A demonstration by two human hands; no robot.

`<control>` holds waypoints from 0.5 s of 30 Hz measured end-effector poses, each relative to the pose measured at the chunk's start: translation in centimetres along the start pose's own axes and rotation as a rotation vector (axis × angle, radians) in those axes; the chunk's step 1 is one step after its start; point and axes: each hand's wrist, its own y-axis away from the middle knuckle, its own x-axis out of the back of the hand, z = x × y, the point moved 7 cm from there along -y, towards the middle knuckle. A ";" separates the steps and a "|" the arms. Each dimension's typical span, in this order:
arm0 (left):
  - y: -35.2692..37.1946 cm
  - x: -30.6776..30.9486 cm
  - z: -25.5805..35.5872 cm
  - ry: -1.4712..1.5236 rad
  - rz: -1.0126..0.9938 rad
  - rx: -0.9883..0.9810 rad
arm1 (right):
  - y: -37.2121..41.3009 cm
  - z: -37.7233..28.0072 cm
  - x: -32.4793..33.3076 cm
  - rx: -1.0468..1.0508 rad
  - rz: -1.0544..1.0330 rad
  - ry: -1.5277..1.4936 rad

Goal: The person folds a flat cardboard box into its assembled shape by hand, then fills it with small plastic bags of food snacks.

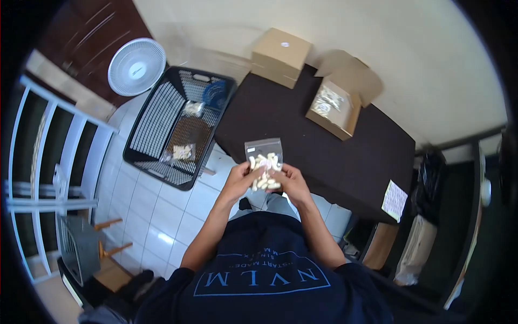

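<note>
Between my two hands is a clear zip bag [264, 148] filled with pale cream, finger-shaped pieces, held upright in front of my body near the table's front edge. My left hand [239, 181] grips the bag's left side, its thumb across the front. On the right side, my right hand [291, 183] pinches the bag the same way, thumb over the plastic. The fingers behind the bag are hidden. What the pieces are made of cannot be made out.
A dark-covered table [264, 113] carries a closed cardboard box [280, 56], an open box [341, 131] with similar bags inside, and a written paper sheet [394, 201]. Left of it stands a black basket [156, 116] holding two small bags. A white round basket [136, 66] sits behind.
</note>
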 end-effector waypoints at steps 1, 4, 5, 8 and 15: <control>0.3 -0.5 -0.1 0.023 -0.037 -0.084 | 0.7 0.1 0.2 0.097 0.017 0.044; 0.5 -1.8 -0.8 0.086 -0.111 -0.140 | 2.0 2.5 2.2 0.037 0.081 0.074; 0.4 -1.6 -2.2 0.028 -0.165 0.086 | 2.2 2.8 2.8 0.049 0.095 0.068; -0.1 -3.2 -2.2 0.015 -0.207 0.010 | 3.4 3.0 3.8 0.048 0.152 -0.026; -3.9 -5.2 -1.5 0.106 -0.191 -0.005 | 2.9 1.3 5.9 0.073 0.085 0.013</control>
